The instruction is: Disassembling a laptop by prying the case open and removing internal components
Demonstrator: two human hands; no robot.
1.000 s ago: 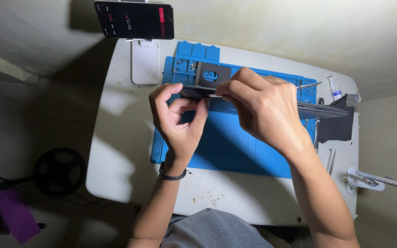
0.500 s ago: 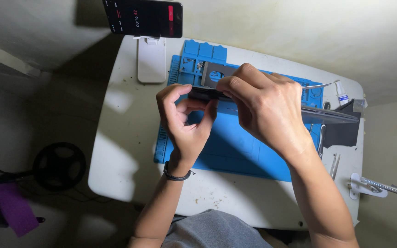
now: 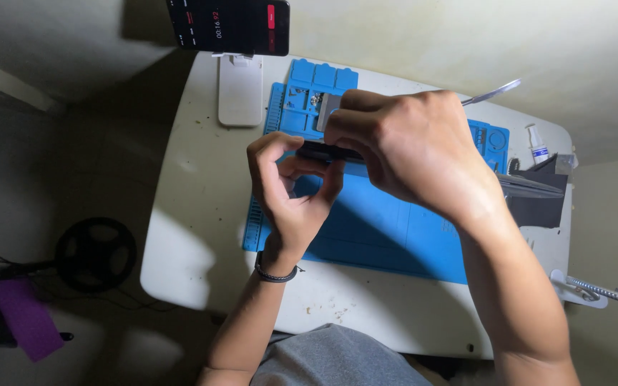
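My left hand (image 3: 291,196), with a dark band at the wrist, pinches the left end of a thin dark flat device (image 3: 320,151) held edge-on above a blue work mat (image 3: 380,229). My right hand (image 3: 409,150) is closed over the middle of the device. It presses a small grey flat piece (image 3: 327,109) against the device's top edge. A slim metal tool (image 3: 495,91) sticks out past its knuckles to the upper right. The device's right end (image 3: 534,187) shows beyond my right wrist.
A white table (image 3: 194,214) carries the mat. At its far edge, a phone (image 3: 227,21) with a lit screen sits on a white stand (image 3: 239,89). A small bottle (image 3: 538,146) and a dark sheet (image 3: 538,211) lie at the right. A flexible metal arm (image 3: 595,289) is clamped nearby.
My right hand has rolled further over the device and hides more of it. The metal tool now points up and to the right. My left hand keeps its pinch on the left end.
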